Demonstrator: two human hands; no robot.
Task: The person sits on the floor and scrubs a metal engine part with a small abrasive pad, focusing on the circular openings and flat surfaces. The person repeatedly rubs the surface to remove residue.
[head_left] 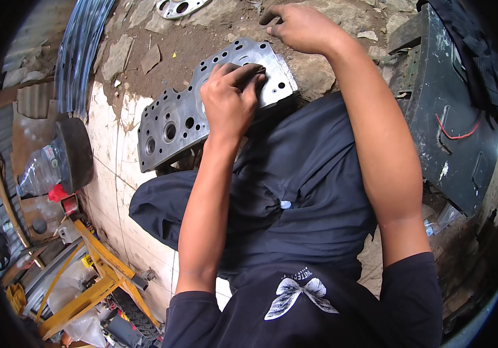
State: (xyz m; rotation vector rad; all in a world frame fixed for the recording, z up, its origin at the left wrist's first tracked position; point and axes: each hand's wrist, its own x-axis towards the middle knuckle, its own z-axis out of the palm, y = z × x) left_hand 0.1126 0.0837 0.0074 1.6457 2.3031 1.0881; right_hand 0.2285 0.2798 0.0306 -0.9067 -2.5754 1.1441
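Note:
A grey metal cylinder head [179, 119], drilled with many round holes and bores, lies at a slant in front of my legs. My left hand [231, 95] is closed over its right half, thumb and fingertips pinched together close to the surface. What the pinch holds, if anything, is too small to make out; the fingertips are dark with grime. Beyond the block's far right corner, my right hand [304, 28] hangs over the dirt, index finger stretched out and thumb apart from it. Nothing shows between those fingers.
A flat metal plate with holes [180, 7] lies at the far edge. To the right stands a dark metal panel [455, 116] with a red wire and black cloth. A yellow metal frame [92, 301], a plastic bottle [40, 171] and corrugated sheets [81, 58] are at left.

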